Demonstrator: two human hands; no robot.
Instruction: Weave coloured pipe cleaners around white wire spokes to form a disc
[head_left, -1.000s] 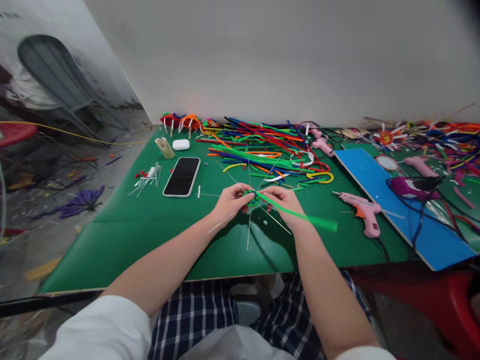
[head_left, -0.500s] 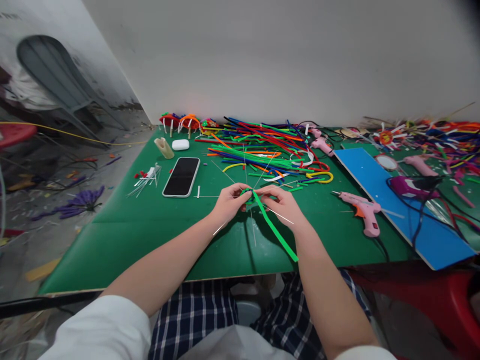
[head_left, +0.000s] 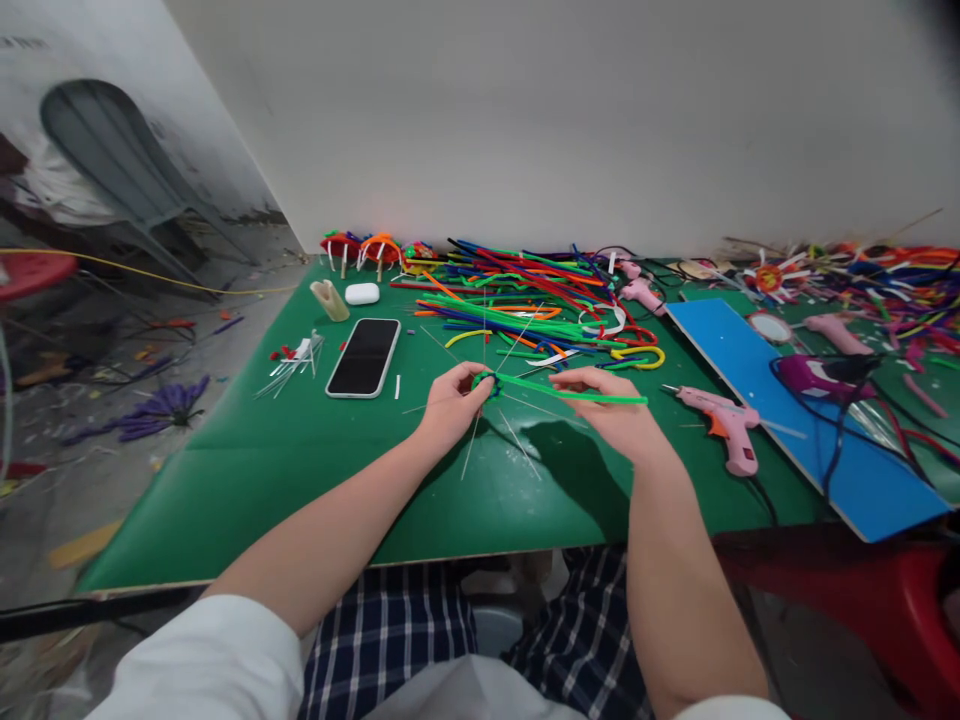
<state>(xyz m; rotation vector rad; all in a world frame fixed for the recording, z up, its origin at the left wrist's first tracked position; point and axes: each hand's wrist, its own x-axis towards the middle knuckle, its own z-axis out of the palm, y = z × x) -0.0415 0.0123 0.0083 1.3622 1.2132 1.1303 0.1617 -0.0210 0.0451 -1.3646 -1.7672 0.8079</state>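
Note:
My left hand (head_left: 450, 405) pinches a small round woven piece (head_left: 492, 383), dark blue and green, at its left side. Thin pale spokes (head_left: 520, 445) stick out from it all around. A bright green pipe cleaner (head_left: 527, 383) runs from the woven piece to the right. My right hand (head_left: 609, 405) grips this pipe cleaner some way out, and its free end extends past the fingers over the back of the hand. Both hands are held above the green table (head_left: 300, 480).
Several loose coloured pipe cleaners (head_left: 517, 315) lie in a heap behind my hands. A phone (head_left: 364, 358) and thin white sticks (head_left: 291, 368) lie left. On the right are a pink glue gun (head_left: 724, 420) with its cable and a blue board (head_left: 780, 400).
My right hand has moved right, away from the woven piece, and the green pipe cleaner, which hung toward me, is now drawn out sideways. The spokes have turned. My left hand stays nearly in place.

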